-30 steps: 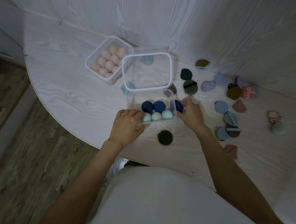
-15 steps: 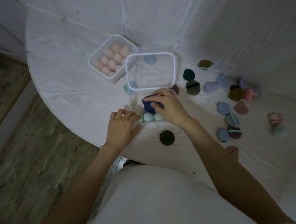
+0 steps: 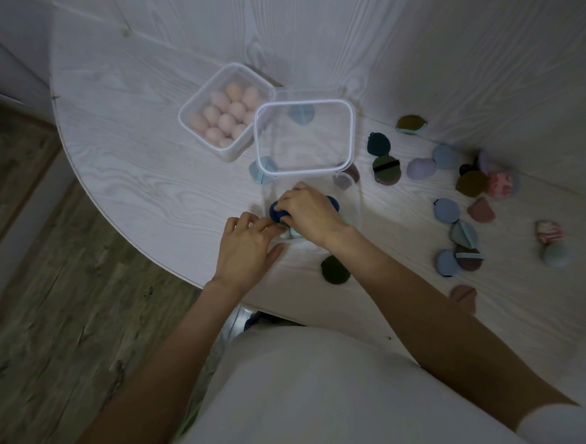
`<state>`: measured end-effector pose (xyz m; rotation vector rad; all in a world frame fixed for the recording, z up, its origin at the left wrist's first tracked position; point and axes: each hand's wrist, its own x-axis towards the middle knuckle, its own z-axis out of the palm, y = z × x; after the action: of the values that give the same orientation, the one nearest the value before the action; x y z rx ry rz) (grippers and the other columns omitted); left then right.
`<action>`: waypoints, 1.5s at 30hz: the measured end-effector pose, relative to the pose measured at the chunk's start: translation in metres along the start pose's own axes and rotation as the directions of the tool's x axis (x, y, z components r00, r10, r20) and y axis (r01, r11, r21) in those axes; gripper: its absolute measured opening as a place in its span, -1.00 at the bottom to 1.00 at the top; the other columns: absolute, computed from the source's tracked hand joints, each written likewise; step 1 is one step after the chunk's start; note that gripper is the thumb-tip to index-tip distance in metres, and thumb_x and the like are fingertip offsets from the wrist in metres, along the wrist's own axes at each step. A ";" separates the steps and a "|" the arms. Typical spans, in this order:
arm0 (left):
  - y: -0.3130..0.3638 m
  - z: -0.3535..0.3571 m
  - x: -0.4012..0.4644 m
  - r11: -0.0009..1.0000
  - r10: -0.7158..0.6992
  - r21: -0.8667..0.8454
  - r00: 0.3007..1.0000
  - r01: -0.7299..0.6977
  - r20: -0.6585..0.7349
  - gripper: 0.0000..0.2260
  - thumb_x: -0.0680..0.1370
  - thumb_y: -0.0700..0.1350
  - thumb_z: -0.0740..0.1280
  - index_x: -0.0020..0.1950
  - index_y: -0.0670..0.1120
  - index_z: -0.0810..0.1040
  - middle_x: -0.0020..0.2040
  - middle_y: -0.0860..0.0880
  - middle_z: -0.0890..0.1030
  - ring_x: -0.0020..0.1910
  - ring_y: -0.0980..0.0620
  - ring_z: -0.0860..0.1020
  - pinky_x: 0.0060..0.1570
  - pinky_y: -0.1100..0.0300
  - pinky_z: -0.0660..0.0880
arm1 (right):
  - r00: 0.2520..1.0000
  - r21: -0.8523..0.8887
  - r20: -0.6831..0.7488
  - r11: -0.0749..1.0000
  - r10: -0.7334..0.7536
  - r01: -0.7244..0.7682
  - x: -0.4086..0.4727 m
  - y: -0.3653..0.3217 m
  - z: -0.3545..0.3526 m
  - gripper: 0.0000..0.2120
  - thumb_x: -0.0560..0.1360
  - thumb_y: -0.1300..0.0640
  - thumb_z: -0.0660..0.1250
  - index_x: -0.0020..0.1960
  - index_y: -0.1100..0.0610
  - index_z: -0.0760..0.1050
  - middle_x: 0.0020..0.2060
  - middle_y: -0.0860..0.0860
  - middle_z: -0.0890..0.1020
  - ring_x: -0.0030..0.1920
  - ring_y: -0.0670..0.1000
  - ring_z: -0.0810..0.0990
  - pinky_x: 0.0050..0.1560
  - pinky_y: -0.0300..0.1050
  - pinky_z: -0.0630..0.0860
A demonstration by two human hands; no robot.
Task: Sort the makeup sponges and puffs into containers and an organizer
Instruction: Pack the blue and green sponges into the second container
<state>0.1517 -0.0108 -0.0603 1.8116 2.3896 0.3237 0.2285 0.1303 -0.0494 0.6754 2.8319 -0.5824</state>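
While the right hand [image 3: 310, 212] reached into the near clear container [image 3: 352, 204], fingers curled on a navy sponge [image 3: 277, 213], the left hand [image 3: 248, 248], fingers relaxed, steadied its wall. Packing blue sponges seemed underway; seating this one snugly came next. Two lidded containers stood behind; roughly sixteen puffs [image 3: 447, 210] lay loose.

Top: a plain white garment [image 3: 309, 399], loose over the torso, with no print or marking to be seen.
Right sleeve: a short white sleeve edge [image 3: 571, 422] shows at the upper arm, just right of the top.
Forearms: both are bare from elbow to wrist, one on each side of the top.
Left hand [image 3: 247, 248]: no ring, watch or band.
Right hand [image 3: 313, 211]: likewise unadorned.
Fingers [image 3: 247, 221]: bare, nails short and plain as far as the dim light shows.
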 end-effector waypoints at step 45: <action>0.224 0.086 0.223 0.983 0.034 -0.186 0.985 -0.002 0.171 -0.74 0.47 -0.20 0.35 0.13 -0.21 0.47 0.05 -0.23 0.55 0.02 -0.24 0.49 0.02 0.01 0.38 | 0.523 0.561 -0.262 0.569 0.811 -0.601 -0.274 0.293 0.001 -0.67 0.47 0.30 0.31 0.23 0.19 0.47 0.28 0.23 0.33 0.15 0.21 0.45 0.09 -0.04 0.43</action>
<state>0.3196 0.2691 -0.0829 1.7049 2.1510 0.3610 0.6067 0.2613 -0.0786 2.2561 2.3875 -0.9209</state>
